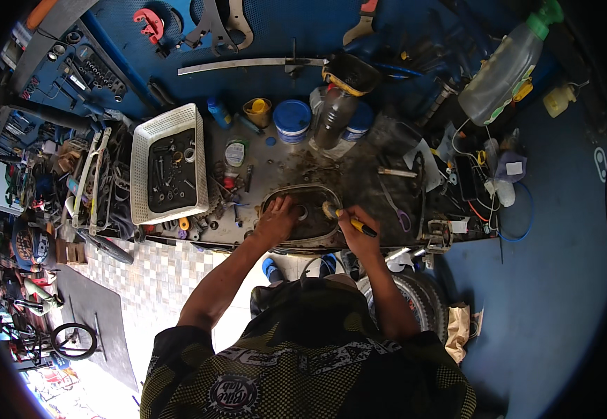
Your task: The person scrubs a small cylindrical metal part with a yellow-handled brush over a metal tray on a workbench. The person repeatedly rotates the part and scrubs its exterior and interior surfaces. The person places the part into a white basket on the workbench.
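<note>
An oval dark metal pan (312, 244) with a pale rim lies at the near edge of the workbench. My left hand (277, 222) reaches into its left half, fingers stretched and slightly apart. Right beside those fingertips sits a small round ring-shaped part (302, 212); whether they touch it I cannot tell. My right hand (360, 236) is closed around a brush (363, 227) with a yellow and black handle. Its light-brown bristles (329, 209) are over the pan's right side, pointing left toward the ring-shaped part.
A white plastic basket (138, 171) of small metal parts stands left. Behind the pan are blue-lidded tubs (292, 116) and a dark bottle (334, 119). Purple-handled scissors (404, 221), a phone (465, 177) and cables lie right. A spray bottle (502, 73) hangs upper right.
</note>
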Action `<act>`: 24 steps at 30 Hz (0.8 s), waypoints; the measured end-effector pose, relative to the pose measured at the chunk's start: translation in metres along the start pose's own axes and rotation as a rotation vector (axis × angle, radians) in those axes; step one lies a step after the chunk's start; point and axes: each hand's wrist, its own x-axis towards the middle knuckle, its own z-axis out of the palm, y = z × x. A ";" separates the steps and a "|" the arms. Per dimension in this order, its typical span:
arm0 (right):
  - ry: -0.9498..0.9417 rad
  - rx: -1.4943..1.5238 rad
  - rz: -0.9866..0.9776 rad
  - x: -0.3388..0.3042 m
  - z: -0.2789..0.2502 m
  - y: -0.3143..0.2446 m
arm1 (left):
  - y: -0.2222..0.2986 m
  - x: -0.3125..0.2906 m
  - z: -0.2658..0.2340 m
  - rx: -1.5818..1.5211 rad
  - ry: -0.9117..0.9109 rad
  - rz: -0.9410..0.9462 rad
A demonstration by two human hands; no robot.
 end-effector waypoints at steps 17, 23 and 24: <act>-0.008 0.000 0.015 -0.001 -0.005 0.010 | 0.001 0.002 -0.009 -0.083 0.112 0.021; -0.054 -0.014 -0.009 -0.001 -0.007 0.011 | -0.002 -0.002 -0.012 0.018 0.035 -0.030; -0.064 0.010 -0.036 -0.002 -0.007 0.012 | -0.002 -0.003 -0.013 -0.010 0.096 0.002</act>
